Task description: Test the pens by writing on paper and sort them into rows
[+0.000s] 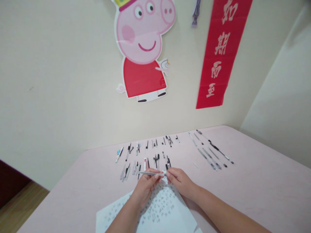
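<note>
A slim grey pen [148,173] lies nearly level across the fingers of my left hand [145,186], held under the thumb with its thin end pointing left. My right hand [181,182] pinches the pen's other end, and its fingertips partly cover that end. Something small and whitish shows between the two hands, too small to name. Beneath both hands is a white sheet of paper [165,210] covered in dark handwritten marks. Just beyond the hands lie disassembled pen parts [156,159], including caps, barrels and dark pieces.
More pen parts [128,149] lie in small groups along the table's back. Several long pens [213,158] rest slantwise on the right of the pale pink table [252,194]. The wall behind bears a pig cutout [144,77] and a red banner [218,61].
</note>
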Motion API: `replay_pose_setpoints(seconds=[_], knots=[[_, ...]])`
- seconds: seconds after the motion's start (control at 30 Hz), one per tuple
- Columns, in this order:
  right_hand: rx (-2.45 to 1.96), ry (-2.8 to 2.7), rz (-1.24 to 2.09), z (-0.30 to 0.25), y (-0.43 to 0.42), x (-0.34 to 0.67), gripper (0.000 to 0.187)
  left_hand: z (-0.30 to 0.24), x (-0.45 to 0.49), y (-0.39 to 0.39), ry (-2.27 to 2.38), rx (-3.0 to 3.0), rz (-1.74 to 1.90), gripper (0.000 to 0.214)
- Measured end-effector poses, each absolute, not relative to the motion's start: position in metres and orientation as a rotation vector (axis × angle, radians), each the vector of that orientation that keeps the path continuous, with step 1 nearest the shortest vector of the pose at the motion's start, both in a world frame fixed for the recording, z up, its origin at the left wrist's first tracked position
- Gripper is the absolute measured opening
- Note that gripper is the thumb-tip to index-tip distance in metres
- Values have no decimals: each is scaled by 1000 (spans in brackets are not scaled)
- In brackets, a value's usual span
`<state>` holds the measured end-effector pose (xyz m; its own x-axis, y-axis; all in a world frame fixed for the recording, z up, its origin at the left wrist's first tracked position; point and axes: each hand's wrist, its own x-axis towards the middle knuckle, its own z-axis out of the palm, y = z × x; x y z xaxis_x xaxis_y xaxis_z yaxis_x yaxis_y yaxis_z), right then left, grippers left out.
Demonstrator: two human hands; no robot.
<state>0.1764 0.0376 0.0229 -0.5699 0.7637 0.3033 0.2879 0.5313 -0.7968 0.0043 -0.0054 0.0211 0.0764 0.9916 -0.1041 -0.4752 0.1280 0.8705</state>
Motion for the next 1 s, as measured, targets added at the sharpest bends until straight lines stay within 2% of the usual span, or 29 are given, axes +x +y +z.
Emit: replay_pose_setpoints(seconds=[0.1,0.23,0.3,0.67,0.9,1.0], knots=[[-869,-2095,991,24,36,176,36,22,4,-6,859,770,1284,16],[-881,-2046,988,27,35,177,22,22,4,-5,870,762,1301,16],[-877,-2054,967,26,35,177,21,22,4,-5,872,759,1301,16],[-839,-2032,1060,22,36,176,42,24,5,-7,852,785,1293,15],[-839,-1791,1510,22,34,171,47,20,4,-7,824,804,1276,13],[-843,-1751,1581,21,34,170,48,21,4,-7,827,806,1284,13]])
